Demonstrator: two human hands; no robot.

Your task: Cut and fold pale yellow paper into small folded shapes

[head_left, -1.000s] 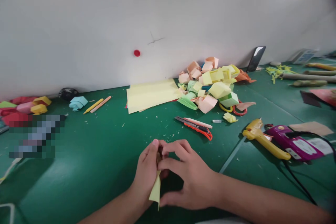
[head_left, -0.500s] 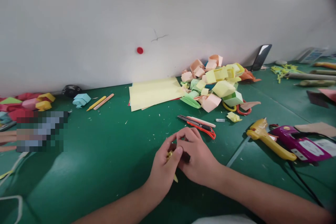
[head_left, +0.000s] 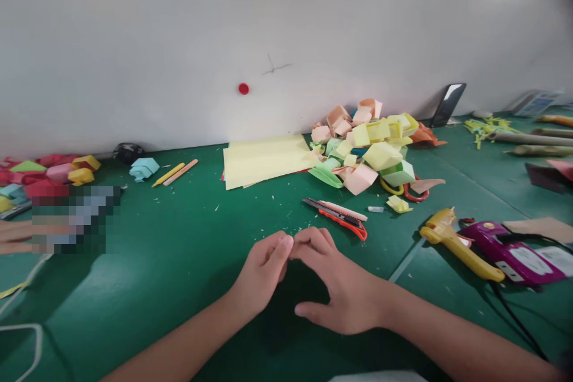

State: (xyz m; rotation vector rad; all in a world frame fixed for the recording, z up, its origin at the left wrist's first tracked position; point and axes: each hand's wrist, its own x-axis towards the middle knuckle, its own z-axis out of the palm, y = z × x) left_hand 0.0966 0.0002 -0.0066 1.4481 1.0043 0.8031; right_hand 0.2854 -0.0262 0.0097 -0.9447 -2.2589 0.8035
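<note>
My left hand [head_left: 264,271] is closed in a pinch, thumb pressed against the bent fingers; whatever sits inside is hidden. Beside it, my right hand [head_left: 338,283] is open, the thumb stretched well away from the curled fingers, whose tips meet the left fingertips. Just beyond both hands lies an orange utility knife [head_left: 344,221] with a pale pink stick [head_left: 344,210] along it. A small crumpled yellow paper piece [head_left: 398,204] rests further right, near a short clear glue stick piece [head_left: 375,209].
Folded paper shapes [head_left: 380,155] heap up at the back, beside yellow sheets [head_left: 268,161]. Scissors handles [head_left: 416,188] poke out. To the right lie a yellow glue gun [head_left: 461,245] and a purple power strip [head_left: 510,250]. A phone [head_left: 449,105] leans on the white partition [head_left: 179,59]. Another person's hand [head_left: 18,236] is at left.
My hands have drawn apart from their clasp. The right thumb has swung down and away, and the yellow paper piece seen between my hands is out of sight.
</note>
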